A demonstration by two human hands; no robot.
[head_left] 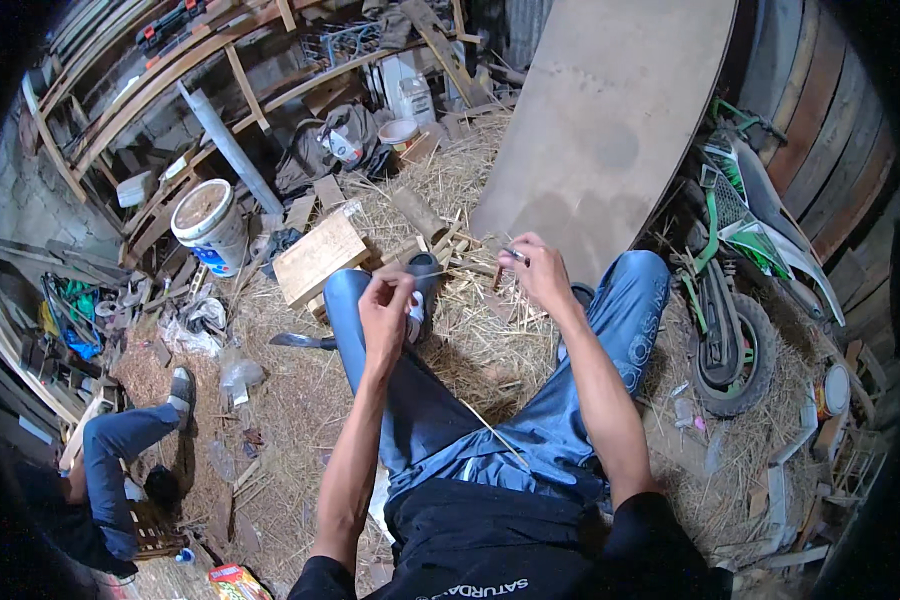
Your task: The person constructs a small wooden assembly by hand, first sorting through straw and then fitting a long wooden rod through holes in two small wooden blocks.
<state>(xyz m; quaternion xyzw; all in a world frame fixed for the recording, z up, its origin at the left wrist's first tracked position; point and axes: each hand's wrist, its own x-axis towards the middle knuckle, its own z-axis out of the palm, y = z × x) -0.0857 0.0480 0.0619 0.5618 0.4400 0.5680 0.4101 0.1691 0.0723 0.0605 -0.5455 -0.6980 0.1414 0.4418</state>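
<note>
My left hand (385, 305) is closed in a pinch above my left knee. A thin pale strip (452, 273), like a sliver of wood or straw, runs from its fingertips toward the other hand. My right hand (538, 272) is closed around a small dark object (515, 256) with a light tip; its kind is too small to tell. Below and between the hands lie short split sticks (460, 245) and loose straw. A thin pale stick (495, 433) rests across my lap. Beside my left knee sits a wooden block (318, 258).
A large board (610, 110) leans ahead on the right. A small green-and-white motorbike (735, 270) stands at the right. White buckets (210, 225) and wooden racks (240, 80) line the left and back. Another person's leg (130, 440) shows at lower left. A dark blade-like piece (302, 341) lies near my left leg.
</note>
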